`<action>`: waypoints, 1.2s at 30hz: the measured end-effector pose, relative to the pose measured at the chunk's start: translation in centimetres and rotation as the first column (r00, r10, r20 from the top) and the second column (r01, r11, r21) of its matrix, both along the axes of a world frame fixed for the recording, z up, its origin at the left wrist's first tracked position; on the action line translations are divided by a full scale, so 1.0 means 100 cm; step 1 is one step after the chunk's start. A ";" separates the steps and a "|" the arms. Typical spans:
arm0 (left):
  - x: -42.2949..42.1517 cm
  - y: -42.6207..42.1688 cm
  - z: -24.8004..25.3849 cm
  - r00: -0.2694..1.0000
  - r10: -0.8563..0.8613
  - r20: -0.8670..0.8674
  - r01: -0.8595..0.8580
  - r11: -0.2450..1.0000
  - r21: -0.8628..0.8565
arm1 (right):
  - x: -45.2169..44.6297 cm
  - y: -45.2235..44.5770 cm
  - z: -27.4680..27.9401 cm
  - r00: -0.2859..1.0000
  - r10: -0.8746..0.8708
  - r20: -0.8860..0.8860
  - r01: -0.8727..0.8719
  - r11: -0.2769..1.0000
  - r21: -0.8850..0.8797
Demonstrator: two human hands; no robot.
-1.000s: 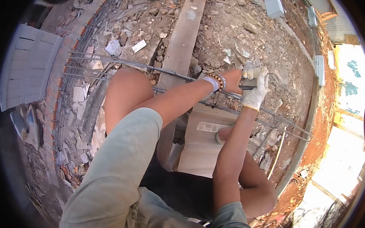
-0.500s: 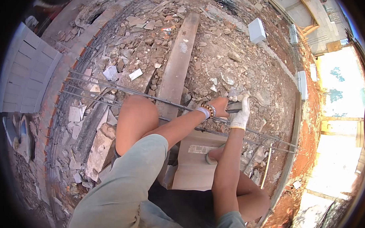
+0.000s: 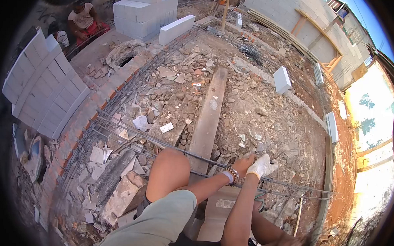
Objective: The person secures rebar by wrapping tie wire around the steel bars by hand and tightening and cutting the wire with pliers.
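Note:
My bare left hand [image 3: 242, 165], with beads and a pale band at the wrist, is closed just above a bundle of steel rebar [image 3: 196, 156]. Beside it my right hand [image 3: 263, 166], in a white knitted glove, is curled closed, its knuckles turned up. What either hand grips is hidden by the fingers and glove. The rebar runs from the brick-edged wall on the left, past my knee and under both hands, to the board at the right.
Rubble [image 3: 258, 121] covers the ground, with a long plank [image 3: 209, 110] across it. White blocks [image 3: 282, 80] stand around the edges, with a stack [image 3: 144, 17] at the back. Two people sit at the far left. A cardboard sheet [image 3: 217, 215] lies below my arms.
My view has tilted up, bringing the far wall and people into sight. My gloved hand has rolled over; the dark tool handles seen between my hands earlier no longer show.

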State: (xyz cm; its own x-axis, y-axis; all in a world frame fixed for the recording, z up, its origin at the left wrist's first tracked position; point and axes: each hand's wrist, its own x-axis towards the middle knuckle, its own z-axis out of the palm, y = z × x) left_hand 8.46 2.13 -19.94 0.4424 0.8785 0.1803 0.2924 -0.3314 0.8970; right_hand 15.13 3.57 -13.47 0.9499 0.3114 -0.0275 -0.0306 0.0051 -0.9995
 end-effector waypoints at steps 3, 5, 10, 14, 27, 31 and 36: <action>0.008 0.006 -0.004 0.980 -0.196 -0.016 0.197 0.979 0.051 | 0.029 -0.022 -0.016 0.990 0.061 -0.126 -0.050 0.995 0.087; 0.013 0.013 -0.008 0.943 -0.328 -0.060 0.331 0.942 0.056 | 0.033 -0.023 -0.018 0.987 0.070 -0.145 -0.058 0.994 0.089; 0.030 0.025 -0.011 0.891 -0.366 -0.268 0.374 0.927 -0.025 | 0.037 -0.011 -0.026 0.994 0.023 -0.109 -0.017 0.998 0.052; 0.049 0.024 -0.020 0.824 -0.404 -0.397 0.399 0.912 -0.098 | 0.043 -0.039 -0.033 0.960 -0.010 -0.280 0.026 0.998 0.052; 0.048 -0.002 -0.031 0.879 -0.306 -0.367 0.366 0.925 0.104 | 0.043 -0.055 -0.022 0.898 -0.091 -0.431 0.157 0.980 0.120; 0.016 0.001 -0.007 0.972 -0.157 -0.177 0.192 0.962 0.197 | 0.012 -0.025 0.000 0.968 -0.067 -0.243 0.114 0.977 0.183; -0.008 0.000 -0.008 0.994 -0.105 -0.031 0.109 0.967 0.229 | 0.009 -0.031 -0.001 0.941 0.334 -0.043 -0.308 0.906 0.291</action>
State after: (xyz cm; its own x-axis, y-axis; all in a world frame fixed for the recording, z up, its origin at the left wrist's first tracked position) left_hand 7.63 2.16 -20.79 0.5369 0.7616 0.3629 0.2594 -0.5583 0.7880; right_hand 16.02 0.51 -13.57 0.7946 0.6067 0.0233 -0.1665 0.2546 -0.9526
